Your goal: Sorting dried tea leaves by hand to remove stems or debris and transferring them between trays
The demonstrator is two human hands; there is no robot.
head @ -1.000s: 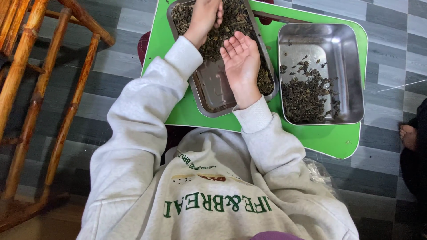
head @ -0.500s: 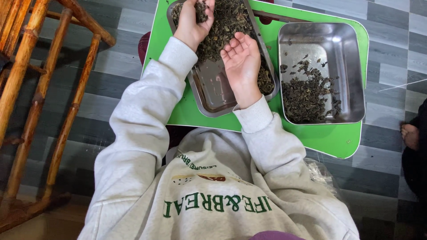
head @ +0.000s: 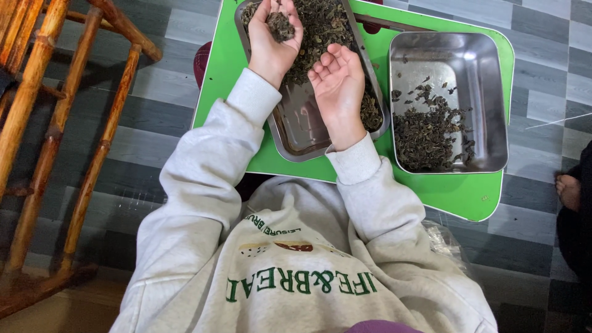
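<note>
My left hand (head: 274, 38) is palm up over the left steel tray (head: 295, 132), cupping a clump of dark dried leaves (head: 280, 24). My right hand (head: 338, 83) lies palm up beside it, fingers apart and empty, resting over the same tray. That tray holds a heap of dried leaves (head: 324, 24) at its far end; its near end is bare metal. A second steel tray (head: 453, 52) to the right holds a smaller pile of dried leaves (head: 428, 132). Both trays sit on a green table (head: 431, 191).
A wooden chair frame (head: 55, 123) stands on the left over grey plank flooring (head: 148, 142). Another person's hand (head: 568, 190) shows at the right edge. A crinkled clear plastic bag (head: 445, 237) lies by my right elbow.
My left hand has lifted out of the leaf heap and turned palm up with a clump of leaves in it. The right hand has stayed open in place.
</note>
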